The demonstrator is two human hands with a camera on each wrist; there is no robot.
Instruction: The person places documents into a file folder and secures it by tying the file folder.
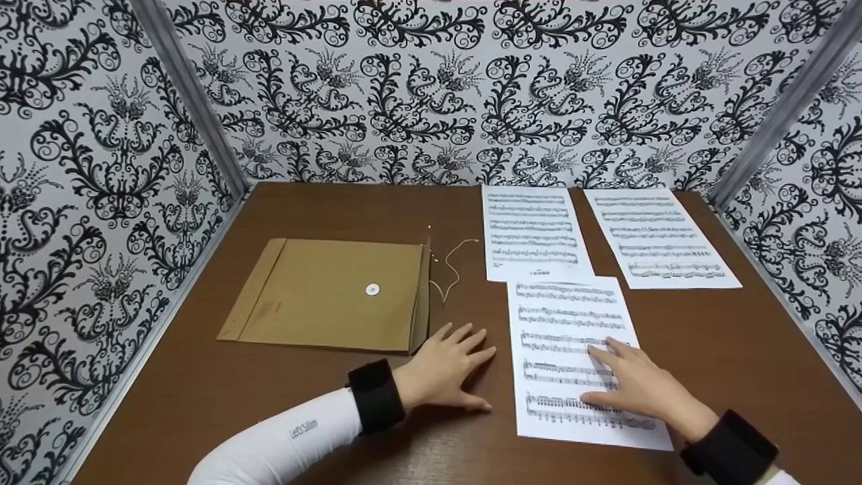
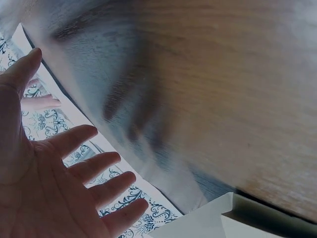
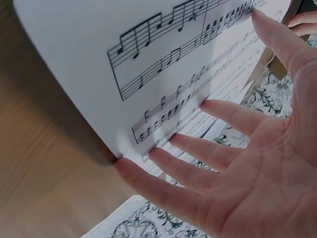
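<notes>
Three sheets of printed music lie on the brown table. My right hand is spread over the nearest sheet, its fingertips on the paper in the right wrist view. Beyond it are the back middle sheet and the back right sheet. My left hand holds nothing; its fingers are spread low over the wood, between that near sheet and a brown envelope. The envelope lies flat with its open end to the right, a white button on its face. A thin string trails from that end.
Patterned black-and-white panels stand behind the table and along both sides. Grey posts mark the corners. The nearest sheet's top edge meets the bottom of the back middle sheet.
</notes>
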